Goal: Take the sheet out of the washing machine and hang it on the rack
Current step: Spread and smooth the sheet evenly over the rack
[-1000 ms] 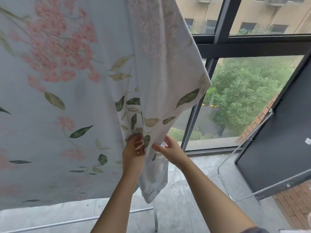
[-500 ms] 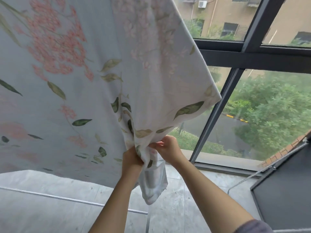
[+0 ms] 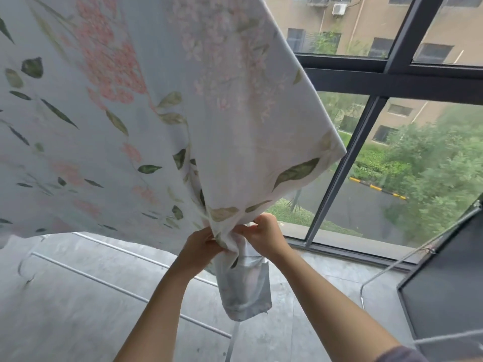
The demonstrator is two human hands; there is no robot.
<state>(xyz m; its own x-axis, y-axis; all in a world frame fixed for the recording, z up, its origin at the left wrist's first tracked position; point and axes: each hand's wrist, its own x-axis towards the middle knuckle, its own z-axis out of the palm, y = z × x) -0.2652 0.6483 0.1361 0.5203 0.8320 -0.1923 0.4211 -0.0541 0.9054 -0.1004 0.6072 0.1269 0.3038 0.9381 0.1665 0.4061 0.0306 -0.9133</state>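
Note:
A pale sheet [image 3: 146,105] printed with pink flowers and green leaves hangs from above and fills the upper left of the head view. Its lower edge is gathered into a bunch in front of me, with a corner dangling below. My left hand [image 3: 200,242] grips the bunch from the left. My right hand [image 3: 264,235] grips it from the right, touching the left hand. The top of the sheet and whatever it hangs on are out of frame. Thin metal rack rods [image 3: 109,283] run low across the floor beneath the sheet.
A tall window with a dark frame [image 3: 337,178] stands just behind the sheet. At the right, a dark panel [image 3: 444,296] with a thin metal rail [image 3: 386,270] leans in. Grey stone floor [image 3: 65,322] lies below.
Both hands have closed together on the gathered edge and the view has tilted up and left. The sheet's lower left edge has lifted, showing more floor and rods.

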